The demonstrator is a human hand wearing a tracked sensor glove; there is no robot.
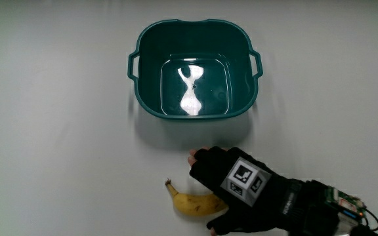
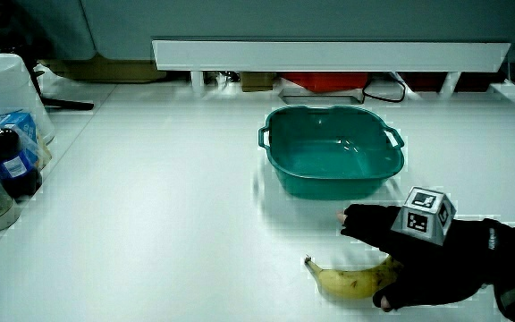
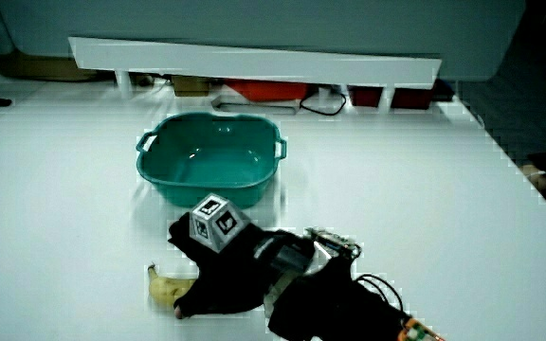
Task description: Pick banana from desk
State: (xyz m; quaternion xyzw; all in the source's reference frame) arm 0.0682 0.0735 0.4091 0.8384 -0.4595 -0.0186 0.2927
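Observation:
A yellow banana lies on the white table, nearer to the person than the teal basin. The gloved hand rests over the banana's thick end, its fingers spread: fingertips toward the basin, thumb on the person's side. The stem end sticks out from under the hand. In both side views the banana lies flat on the table under the hand. The basin holds nothing.
Dark bottles and a white container stand at the table's edge in a side view. A low white partition closes the table's end, with cables and a red object under it.

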